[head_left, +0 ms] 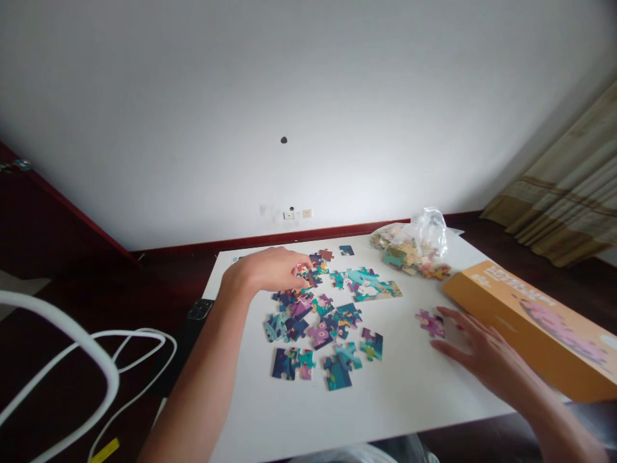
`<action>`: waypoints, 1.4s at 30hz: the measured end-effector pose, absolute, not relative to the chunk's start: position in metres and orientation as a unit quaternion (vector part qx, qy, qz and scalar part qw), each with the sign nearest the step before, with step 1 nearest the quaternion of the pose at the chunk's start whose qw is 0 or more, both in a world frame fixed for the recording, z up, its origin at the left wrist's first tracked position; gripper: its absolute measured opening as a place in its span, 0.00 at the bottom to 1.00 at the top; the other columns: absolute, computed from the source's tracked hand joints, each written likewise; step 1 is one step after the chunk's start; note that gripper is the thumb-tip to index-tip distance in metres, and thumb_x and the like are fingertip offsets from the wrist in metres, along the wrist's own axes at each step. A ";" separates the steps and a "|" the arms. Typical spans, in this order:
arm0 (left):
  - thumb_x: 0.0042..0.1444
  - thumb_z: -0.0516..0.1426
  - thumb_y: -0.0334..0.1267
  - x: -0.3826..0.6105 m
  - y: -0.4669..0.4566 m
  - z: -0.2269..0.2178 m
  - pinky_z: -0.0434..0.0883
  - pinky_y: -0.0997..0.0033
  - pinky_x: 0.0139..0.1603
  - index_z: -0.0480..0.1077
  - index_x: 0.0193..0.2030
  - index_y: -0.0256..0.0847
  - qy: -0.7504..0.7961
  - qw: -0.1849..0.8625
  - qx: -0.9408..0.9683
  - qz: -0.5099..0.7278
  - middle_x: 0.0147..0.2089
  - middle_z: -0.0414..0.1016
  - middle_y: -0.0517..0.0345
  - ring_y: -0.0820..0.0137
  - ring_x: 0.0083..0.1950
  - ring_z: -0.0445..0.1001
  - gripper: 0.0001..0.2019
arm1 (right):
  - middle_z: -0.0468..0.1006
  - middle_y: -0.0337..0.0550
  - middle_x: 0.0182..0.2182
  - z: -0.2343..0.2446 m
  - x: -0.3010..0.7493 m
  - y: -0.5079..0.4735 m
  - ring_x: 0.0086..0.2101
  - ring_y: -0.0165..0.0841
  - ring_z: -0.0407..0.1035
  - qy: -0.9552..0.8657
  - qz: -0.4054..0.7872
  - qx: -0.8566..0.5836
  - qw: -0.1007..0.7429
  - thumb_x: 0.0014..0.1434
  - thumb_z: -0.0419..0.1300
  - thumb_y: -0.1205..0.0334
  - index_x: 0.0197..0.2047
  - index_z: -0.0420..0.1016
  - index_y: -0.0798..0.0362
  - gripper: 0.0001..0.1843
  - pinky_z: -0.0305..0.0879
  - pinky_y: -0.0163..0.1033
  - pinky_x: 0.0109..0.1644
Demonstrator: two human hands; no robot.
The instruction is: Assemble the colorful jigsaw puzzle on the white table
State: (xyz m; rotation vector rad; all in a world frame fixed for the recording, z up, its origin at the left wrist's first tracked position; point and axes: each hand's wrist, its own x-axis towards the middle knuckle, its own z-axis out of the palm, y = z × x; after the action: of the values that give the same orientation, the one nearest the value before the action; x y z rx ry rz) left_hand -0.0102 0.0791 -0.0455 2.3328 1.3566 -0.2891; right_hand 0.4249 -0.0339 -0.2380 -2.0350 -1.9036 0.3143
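Now | left fingers on jigsaw pieces | right fingers beside purple piece

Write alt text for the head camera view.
Two bare hands over jigsaw pieces on a white table: the left hand reaches into the pile, the right hand sits by a purple piece near an orange box. A clear plastic bag of pieces lies behind.
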 end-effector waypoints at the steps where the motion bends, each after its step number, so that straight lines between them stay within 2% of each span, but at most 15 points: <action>1: 0.61 0.57 0.48 -0.008 0.079 -0.047 0.67 0.69 0.42 0.73 0.62 0.53 0.488 0.206 0.842 -0.106 0.53 0.80 0.56 0.63 0.46 0.77 0.23 | 0.81 0.53 0.55 -0.239 0.422 -0.035 0.53 0.60 0.75 -0.668 0.107 -0.717 0.167 0.53 0.63 0.33 0.61 0.74 0.36 0.35 0.71 0.66 0.58; 6: 0.60 0.57 0.48 -0.001 0.076 -0.052 0.67 0.68 0.42 0.72 0.64 0.53 0.458 0.199 0.858 -0.119 0.50 0.82 0.57 0.62 0.45 0.77 0.24 | 0.82 0.50 0.52 -0.227 0.404 -0.032 0.49 0.53 0.78 -0.680 0.130 -0.703 0.163 0.59 0.59 0.37 0.60 0.74 0.40 0.29 0.74 0.56 0.54; 11: 0.60 0.57 0.50 0.002 0.075 -0.057 0.69 0.68 0.43 0.71 0.65 0.55 0.451 0.202 0.860 -0.130 0.53 0.81 0.58 0.62 0.46 0.78 0.26 | 0.84 0.48 0.44 -0.206 0.379 -0.020 0.39 0.46 0.81 -0.697 0.178 -0.665 0.202 0.61 0.60 0.42 0.57 0.75 0.42 0.24 0.77 0.47 0.43; 16: 0.60 0.58 0.46 0.015 0.083 -0.078 0.69 0.69 0.39 0.74 0.61 0.51 0.437 0.186 0.859 -0.192 0.54 0.81 0.56 0.62 0.46 0.79 0.22 | 0.86 0.46 0.36 -0.178 0.361 0.016 0.35 0.43 0.81 -0.726 0.218 -0.606 0.242 0.65 0.58 0.41 0.56 0.76 0.44 0.23 0.76 0.46 0.41; 21: 0.62 0.59 0.44 0.031 0.095 -0.109 0.72 0.68 0.48 0.73 0.62 0.49 0.398 0.164 0.886 -0.170 0.57 0.80 0.55 0.60 0.54 0.78 0.21 | 0.86 0.47 0.40 -0.170 0.352 0.087 0.38 0.41 0.80 -0.784 0.194 -0.537 0.244 0.67 0.56 0.53 0.59 0.76 0.48 0.20 0.74 0.43 0.42; 26: 0.68 0.55 0.41 0.060 0.095 -0.149 0.70 0.64 0.60 0.74 0.60 0.45 0.340 0.106 0.934 -0.017 0.59 0.78 0.52 0.61 0.60 0.75 0.17 | 0.86 0.44 0.37 -0.191 0.343 0.147 0.35 0.38 0.79 -0.807 0.152 -0.529 0.215 0.63 0.55 0.64 0.50 0.83 0.48 0.17 0.71 0.40 0.41; 30: 0.71 0.54 0.50 0.086 0.085 -0.186 0.66 0.62 0.68 0.71 0.64 0.42 0.283 0.082 0.954 0.052 0.64 0.73 0.50 0.60 0.66 0.70 0.22 | 0.85 0.45 0.35 -0.222 0.344 0.164 0.33 0.37 0.78 -0.782 0.140 -0.538 0.280 0.66 0.54 0.59 0.54 0.81 0.51 0.19 0.71 0.39 0.40; 35: 0.72 0.50 0.56 0.097 0.077 -0.216 0.61 0.48 0.72 0.61 0.72 0.48 0.320 0.051 0.943 0.075 0.75 0.61 0.52 0.50 0.76 0.57 0.28 | 0.85 0.44 0.38 -0.248 0.354 0.167 0.30 0.35 0.76 -0.747 0.208 -0.533 0.337 0.65 0.57 0.53 0.56 0.79 0.51 0.21 0.71 0.38 0.36; 37: 0.72 0.49 0.57 0.096 0.076 -0.220 0.60 0.46 0.71 0.59 0.74 0.49 0.326 0.053 0.941 0.067 0.76 0.60 0.53 0.48 0.76 0.55 0.28 | 0.85 0.43 0.37 -0.250 0.355 0.166 0.31 0.35 0.77 -0.739 0.228 -0.528 0.349 0.64 0.59 0.52 0.56 0.79 0.50 0.20 0.73 0.39 0.37; 42: 0.71 0.51 0.57 0.093 0.075 -0.215 0.63 0.47 0.70 0.61 0.72 0.47 0.323 0.052 0.943 0.063 0.74 0.62 0.51 0.47 0.74 0.59 0.28 | 0.86 0.42 0.39 -0.249 0.348 0.162 0.37 0.38 0.80 -0.726 0.294 -0.502 0.367 0.61 0.63 0.52 0.58 0.76 0.48 0.22 0.77 0.43 0.46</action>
State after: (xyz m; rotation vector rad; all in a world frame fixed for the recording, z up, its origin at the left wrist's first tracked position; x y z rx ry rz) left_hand 0.0934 0.0749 -0.2145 2.8677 0.9807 0.1902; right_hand 0.3478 0.1618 -0.2495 -1.2896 -1.8655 0.7545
